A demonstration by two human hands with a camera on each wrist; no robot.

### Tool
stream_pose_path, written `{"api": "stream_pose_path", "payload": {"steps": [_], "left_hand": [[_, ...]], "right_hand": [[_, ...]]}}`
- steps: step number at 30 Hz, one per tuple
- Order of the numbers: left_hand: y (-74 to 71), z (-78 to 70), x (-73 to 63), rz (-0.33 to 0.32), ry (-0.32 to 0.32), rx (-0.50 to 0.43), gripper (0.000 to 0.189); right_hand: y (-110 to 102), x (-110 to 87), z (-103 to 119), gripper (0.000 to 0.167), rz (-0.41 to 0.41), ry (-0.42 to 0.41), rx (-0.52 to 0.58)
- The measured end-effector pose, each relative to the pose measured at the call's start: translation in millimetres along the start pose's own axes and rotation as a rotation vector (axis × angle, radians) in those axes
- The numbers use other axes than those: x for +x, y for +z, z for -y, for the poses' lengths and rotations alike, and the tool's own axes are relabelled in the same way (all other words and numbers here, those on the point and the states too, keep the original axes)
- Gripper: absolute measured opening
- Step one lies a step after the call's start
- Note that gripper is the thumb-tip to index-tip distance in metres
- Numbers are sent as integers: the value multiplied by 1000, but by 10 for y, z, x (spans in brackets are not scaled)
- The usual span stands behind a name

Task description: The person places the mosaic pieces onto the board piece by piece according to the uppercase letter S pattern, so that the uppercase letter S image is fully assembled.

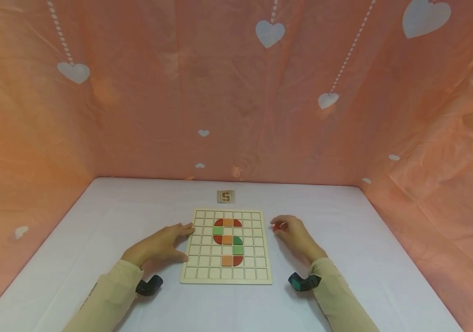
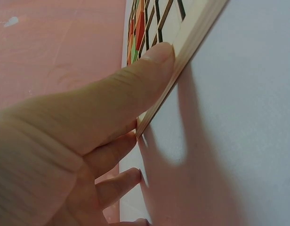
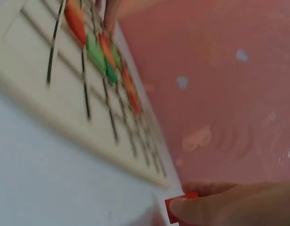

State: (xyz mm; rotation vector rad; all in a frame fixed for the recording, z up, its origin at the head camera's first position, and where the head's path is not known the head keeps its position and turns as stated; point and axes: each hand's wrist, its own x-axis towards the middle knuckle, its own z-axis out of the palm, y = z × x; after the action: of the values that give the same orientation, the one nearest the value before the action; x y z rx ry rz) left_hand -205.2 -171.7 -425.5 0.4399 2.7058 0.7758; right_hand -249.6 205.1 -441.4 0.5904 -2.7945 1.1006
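A pale wooden grid board (image 1: 203, 275) lies on the table between the hands. On it, red rounded-corner tiles (image 1: 238, 261), orange square tiles (image 1: 228, 222), light green squares (image 1: 238, 250) and one dark green rounded tile (image 1: 238, 240) form a curving figure. The left hand (image 1: 159, 244) rests its thumb and fingertips against the board's left edge, fingers spread; in the left wrist view its thumb (image 2: 157, 59) touches the rim. Just off the board's right side, the right hand (image 1: 296, 237) pinches a red tile (image 3: 171, 215), its outline partly hidden by the thumb.
Behind the board lies a small card (image 1: 225, 197) printed with a similar figure on a grid. White cloth covers the table (image 1: 136, 198). An orange-pink curtain (image 1: 236, 115) with white hearts encloses the back and sides. Dark bands (image 1: 302, 281) sit at both wrists.
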Motion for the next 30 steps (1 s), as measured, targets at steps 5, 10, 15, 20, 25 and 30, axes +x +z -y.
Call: {"api": "stream_pose_path", "payload": {"steps": [5, 10, 15, 20, 25, 30], "left_hand": [[1, 4, 10, 2, -4, 3, 83], [6, 18, 19, 1, -8, 7, 84], [11, 25, 29, 4, -8, -23, 83], [15, 22, 38, -2, -5, -12, 83], [9, 33, 39, 3, 3, -10, 83], [4, 40, 38, 10, 4, -6, 82]], "right_hand": [[46, 31, 210, 16, 24, -51, 67], [166, 3, 468, 9, 102, -99, 205], [296, -56, 683, 12, 182, -131, 346], [380, -83, 805, 13, 220, -164, 389], [521, -60, 920, 13, 243, -178, 418], [744, -44, 1013, 10, 264, -122, 388]]}}
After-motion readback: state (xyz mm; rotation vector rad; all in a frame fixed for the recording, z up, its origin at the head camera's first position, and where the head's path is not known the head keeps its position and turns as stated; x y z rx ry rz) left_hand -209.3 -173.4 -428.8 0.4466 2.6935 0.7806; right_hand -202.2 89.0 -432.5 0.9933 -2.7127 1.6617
